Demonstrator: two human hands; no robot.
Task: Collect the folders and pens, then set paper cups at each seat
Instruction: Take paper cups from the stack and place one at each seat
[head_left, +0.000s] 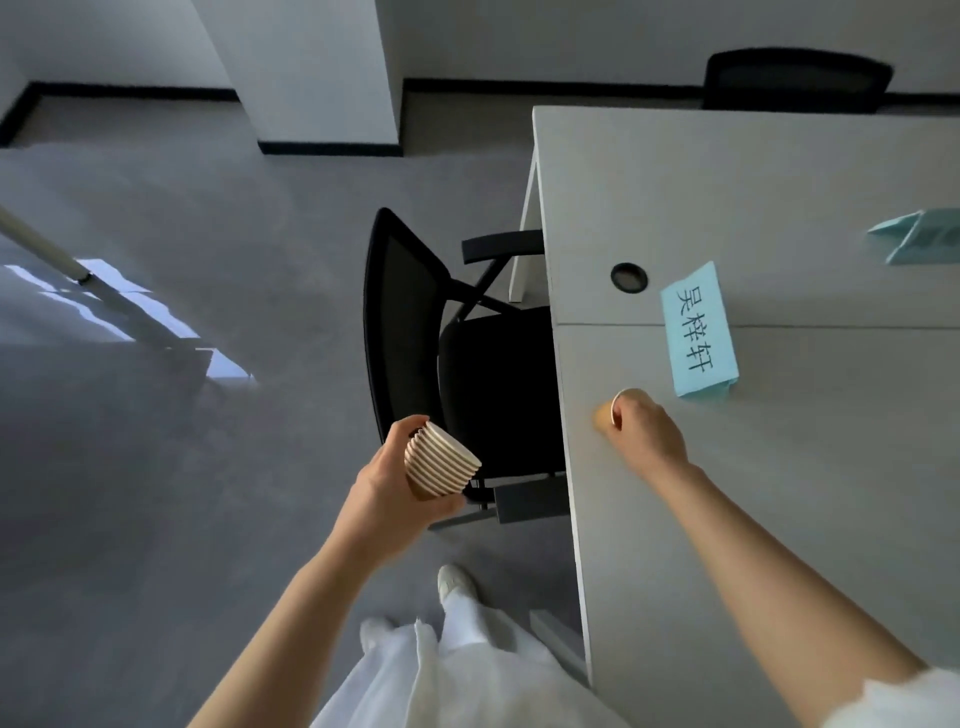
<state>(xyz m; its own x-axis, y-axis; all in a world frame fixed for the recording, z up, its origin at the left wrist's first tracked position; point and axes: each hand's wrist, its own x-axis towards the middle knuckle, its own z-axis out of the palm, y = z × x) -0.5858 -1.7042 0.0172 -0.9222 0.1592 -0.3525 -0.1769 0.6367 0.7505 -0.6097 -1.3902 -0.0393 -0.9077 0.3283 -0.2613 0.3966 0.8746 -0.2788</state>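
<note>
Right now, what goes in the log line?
left hand holds cup stack | right hand sets paper cup on table by name card

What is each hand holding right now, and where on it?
Left hand holds the stack of paper cups around its lower side wall. Right hand grips a single paper cup at its rim end, over the table.

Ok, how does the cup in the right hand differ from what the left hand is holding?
The right hand grips a single paper cup at the table near the blue name card; the left hand holds a nested stack of cups off the table, over the floor by the black chair. The single cup is mostly hidden by fingers; the stack's rims show plainly. Both look like tan paper cups.
</note>
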